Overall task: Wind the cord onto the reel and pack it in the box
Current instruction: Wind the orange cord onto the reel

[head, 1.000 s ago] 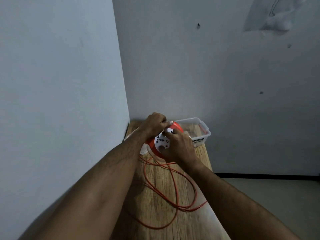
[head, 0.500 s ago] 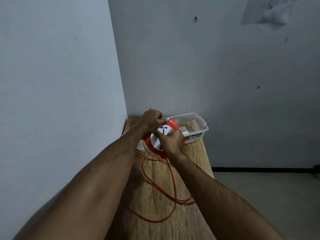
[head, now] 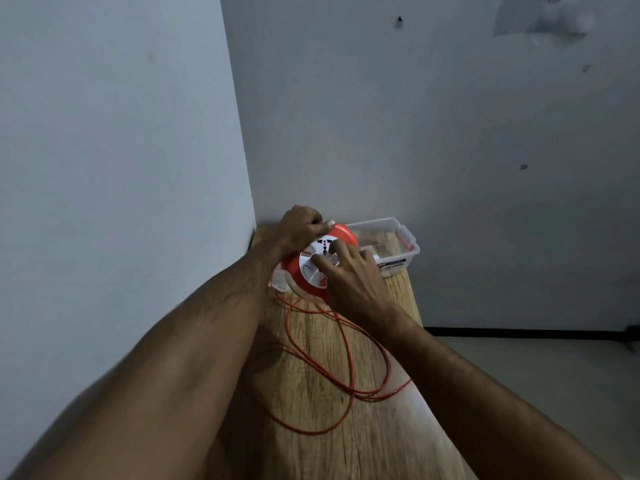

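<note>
Head view: the reel (head: pixel 313 263) is the landmark, an orange drum with a white socket face, standing tilted on the wooden table (head: pixel 367 441) close to the corner of the walls. The left hand (head: pixel 299 230) is closed over the reel's far upper rim, thumb along the edge, gripping it to hold it steady. The right hand (head: pixel 349 275) lies over the reel's white face with its fingers (head: pixel 320 265) spread and pressed on it; it seems to be turning the face, though whether it pinches a knob there is hidden under the palm. The box (head: pixel 410 252), clear plastic and open, sits just beyond and to the right of the reel, apparently touching it or nearly so. The cord (head: pixel 348 362) runs out from under the reel's near edge and lies in several loose orange loops on the table on the near side of the reel, so much winding looks left to do

To do this step well, I judge the left hand should keep the frame from turning with the drum while the right turns evenly. The loose loops cross one another, so slow turns and an occasional check of the slack would help stop a snag, and the cord should feed straight into the drum's groove, not over the rim
</note>
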`<state>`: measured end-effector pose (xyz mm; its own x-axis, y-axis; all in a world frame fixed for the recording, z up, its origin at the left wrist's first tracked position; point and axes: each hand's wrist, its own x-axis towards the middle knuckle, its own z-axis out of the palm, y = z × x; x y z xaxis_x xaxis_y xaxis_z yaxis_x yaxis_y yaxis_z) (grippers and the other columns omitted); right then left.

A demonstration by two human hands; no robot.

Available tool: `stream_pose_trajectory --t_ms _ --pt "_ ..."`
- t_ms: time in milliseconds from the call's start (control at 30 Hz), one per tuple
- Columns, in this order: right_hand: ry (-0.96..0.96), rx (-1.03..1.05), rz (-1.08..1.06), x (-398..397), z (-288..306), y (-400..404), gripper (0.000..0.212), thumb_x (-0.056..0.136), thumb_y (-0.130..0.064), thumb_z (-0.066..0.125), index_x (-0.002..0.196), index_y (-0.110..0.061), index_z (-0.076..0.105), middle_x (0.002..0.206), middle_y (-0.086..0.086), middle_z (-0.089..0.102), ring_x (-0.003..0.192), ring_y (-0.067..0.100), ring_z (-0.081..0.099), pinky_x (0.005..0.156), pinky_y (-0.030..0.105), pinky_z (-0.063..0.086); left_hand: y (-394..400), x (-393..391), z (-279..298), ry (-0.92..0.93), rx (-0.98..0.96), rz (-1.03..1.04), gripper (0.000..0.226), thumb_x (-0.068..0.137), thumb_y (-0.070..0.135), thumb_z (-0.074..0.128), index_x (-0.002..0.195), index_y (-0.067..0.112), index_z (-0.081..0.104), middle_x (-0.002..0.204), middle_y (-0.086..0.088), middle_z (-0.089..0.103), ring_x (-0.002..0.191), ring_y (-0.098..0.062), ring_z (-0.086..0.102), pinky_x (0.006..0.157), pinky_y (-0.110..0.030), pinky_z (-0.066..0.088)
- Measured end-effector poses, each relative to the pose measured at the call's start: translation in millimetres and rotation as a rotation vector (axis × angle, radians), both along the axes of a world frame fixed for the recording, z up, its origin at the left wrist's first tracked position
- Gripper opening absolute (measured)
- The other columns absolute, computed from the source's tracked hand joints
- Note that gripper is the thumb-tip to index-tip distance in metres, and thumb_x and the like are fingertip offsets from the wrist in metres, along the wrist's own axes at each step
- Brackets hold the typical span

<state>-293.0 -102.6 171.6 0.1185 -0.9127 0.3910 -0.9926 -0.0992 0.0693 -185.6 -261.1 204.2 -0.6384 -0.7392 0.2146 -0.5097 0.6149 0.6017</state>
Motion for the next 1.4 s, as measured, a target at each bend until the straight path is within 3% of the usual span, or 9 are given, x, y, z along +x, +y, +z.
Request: stream_pose_trajectory --t_ms 133,367,533,667,933,1067,1167,1233,1400 --pt "0.066 0.062 0.024 -1.7 5.7 -5.3 0.085 0.075 -0.041 0.085 0.148 -0.026 0.045 0.141 0.02 0.046 0.125 0.037 0.053 0.095 0.055 0.05 2.2 -2.6 0.9 -0.036 -0.019 -0.035 0.048 0.096 0.043 0.055 0.068 0.006 0.066 0.066 -0.008 0.063 0.066 -0.025 0.061 0.069 -0.045 0.053" --pt "-0.108 -0.001 0.075 -2.7 13.0 -16.0 0.057 0.069 -0.027 0.091 0.122 -0.018 0.073 0.126 0.016 0.062 0.112 0.033 0.062 0.092 0.049 0.055 4.3 -4.8 2.2 -0.056 -0.064 -0.038 0.045 0.095 0.045 0.058 0.068 0.009 0.065 0.066 -0.006 0.063 0.063 -0.021 0.059 0.062 -0.037 0.047" --pt "-0.4 -0.027 -0.056 5.6 12.9 -17.5 0.05 0.08 -0.036 0.082 0.124 -0.018 0.068 0.114 0.006 0.073 0.1 0.024 0.07 0.085 0.04 0.06 -1.6 -2.4 0.2 -0.045 -0.025 -0.004 0.049 0.096 0.045 0.057 0.07 0.005 0.066 0.066 -0.007 0.065 0.064 -0.023 0.062 0.064 -0.039 0.05" --pt "-0.752 -0.072 -0.215 21.5 14.2 -17.2 0.029 0.083 -0.035 0.078 0.105 -0.022 0.066 0.093 -0.006 0.071 0.082 0.012 0.068 0.072 0.032 0.061 -0.5 -5.3 1.6 -0.047 -0.035 0.008 0.055 0.092 0.049 0.056 0.064 0.002 0.062 0.06 -0.012 0.06 0.062 -0.031 0.059 0.061 -0.044 0.047" --pt "-1.027 -0.079 -0.497 36.0 0.1 -27.6 0.062 0.072 -0.049 0.083 0.114 -0.011 0.058 0.102 0.003 0.068 0.092 0.019 0.066 0.073 0.032 0.057 -1.2 -6.6 -4.6 -0.119 -0.102 0.005 0.055 0.092 0.051 0.059 0.067 0.003 0.065 0.065 -0.011 0.063 0.063 -0.026 0.059 0.057 -0.035 0.039" --pt "-1.047 -0.106 -0.497 37.3 -1.1 -28.9 0.045 0.079 -0.041 0.081 0.105 -0.01 0.061 0.093 0.001 0.067 0.084 0.016 0.066 0.059 0.016 0.044 0.7 -7.5 -5.4 -0.126 -0.108 0.001 0.055 0.092 0.053 0.056 0.068 0.005 0.066 0.067 -0.01 0.064 0.064 -0.023 0.059 0.058 -0.035 0.042" --pt "-0.947 -0.104 -0.34 36.0 5.4 -18.7 0.021 0.09 -0.032 0.074 0.089 -0.013 0.065 0.079 -0.004 0.067 0.069 0.009 0.064 0.058 0.019 0.048 0.4 -6.9 -5.9 -0.098 -0.102 0.023 0.051 0.095 0.046 0.057 0.062 0.008 0.059 0.061 -0.006 0.058 0.06 -0.022 0.055 0.055 -0.03 0.034" --pt "-0.651 -0.18 -0.218 31.3 9.8 -11.0 0.016 0.092 -0.027 0.073 0.095 -0.012 0.068 0.084 0.0 0.071 0.071 0.013 0.066 0.062 0.025 0.054 -3.0 -2.0 -6.8 -0.032 -0.067 0.064 0.052 0.096 0.045 0.055 0.061 0.006 0.058 0.06 -0.007 0.058 0.06 -0.024 0.055 0.056 -0.033 0.038" --pt "-0.094 -0.116 0.031 10.0 2.4 -6.2 0.047 0.08 -0.028 0.083 0.12 -0.012 0.064 0.113 0.014 0.065 0.099 0.029 0.065 0.079 0.044 0.059 -4.4 1.5 -0.1 -0.025 -0.028 0.019 0.045 0.098 0.039 0.057 0.066 0.008 0.062 0.065 -0.008 0.062 0.063 -0.023 0.058 0.061 -0.03 0.042"
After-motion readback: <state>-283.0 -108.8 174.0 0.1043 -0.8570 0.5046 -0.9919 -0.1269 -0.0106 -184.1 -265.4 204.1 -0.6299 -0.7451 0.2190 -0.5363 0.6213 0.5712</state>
